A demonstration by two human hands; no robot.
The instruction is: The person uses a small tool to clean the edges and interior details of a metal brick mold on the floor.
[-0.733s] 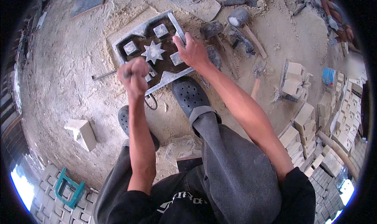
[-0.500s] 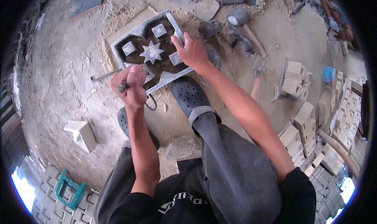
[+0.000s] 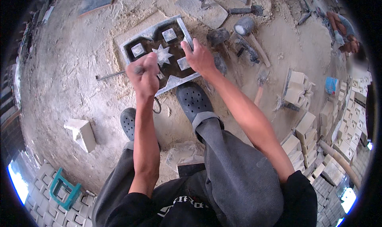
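Note:
On the dusty ground before me lies a metal mould (image 3: 175, 83), a rectangular frame around square blocks and an eight-pointed star (image 3: 162, 55). My left hand (image 3: 143, 76) is closed in a fist over its near left corner, around an upright rod (image 3: 139, 70) whose round end pokes out. The fist hides the rod's lower part and that corner. My right hand (image 3: 199, 58) grips the mould's right side bar, thumb and fingers on the rim. A thin metal bar (image 3: 109, 75) sticks out on the left side, and a curved metal loop (image 3: 158, 106) shows beside my left wrist.
Hammers (image 3: 244, 26), a trowel (image 3: 260, 77) and a flat metal plate (image 3: 207, 13) lie right and beyond. One pale cast block (image 3: 81, 134) sits at left. Stacked blocks (image 3: 305, 137) and a blue container (image 3: 331, 85) stand at right. Another person (image 3: 338, 26) is far right.
The left fist has moved away from me and toward the star, over the mould's near left corner. The right hand keeps its place on the side bar. The whole view has shifted slightly.

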